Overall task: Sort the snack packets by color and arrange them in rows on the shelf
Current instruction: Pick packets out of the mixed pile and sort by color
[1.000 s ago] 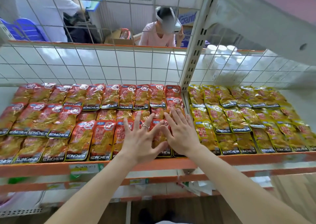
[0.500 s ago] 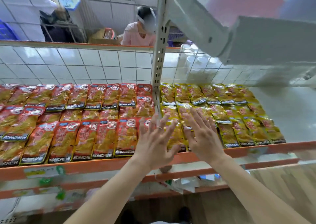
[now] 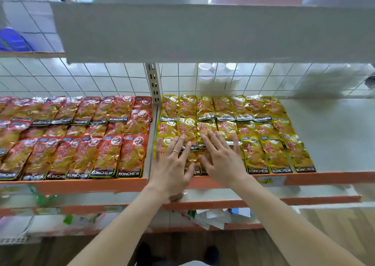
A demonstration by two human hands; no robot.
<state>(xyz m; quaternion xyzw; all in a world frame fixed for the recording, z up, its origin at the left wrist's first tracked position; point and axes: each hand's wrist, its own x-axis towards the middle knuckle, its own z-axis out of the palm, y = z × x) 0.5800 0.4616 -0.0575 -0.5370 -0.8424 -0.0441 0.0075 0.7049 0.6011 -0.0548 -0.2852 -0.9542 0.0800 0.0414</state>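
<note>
Yellow snack packets lie in overlapping rows on the right half of the shelf, with red snack packets in rows on the left half. Near the yellow section's front left corner, the left hand and right hand rest side by side on yellow packets, fingers straight and spread, gripping nothing.

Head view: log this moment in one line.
left hand: flat on yellow packets | right hand: flat on them too | red packets: rows, left bay | nothing gripped
</note>
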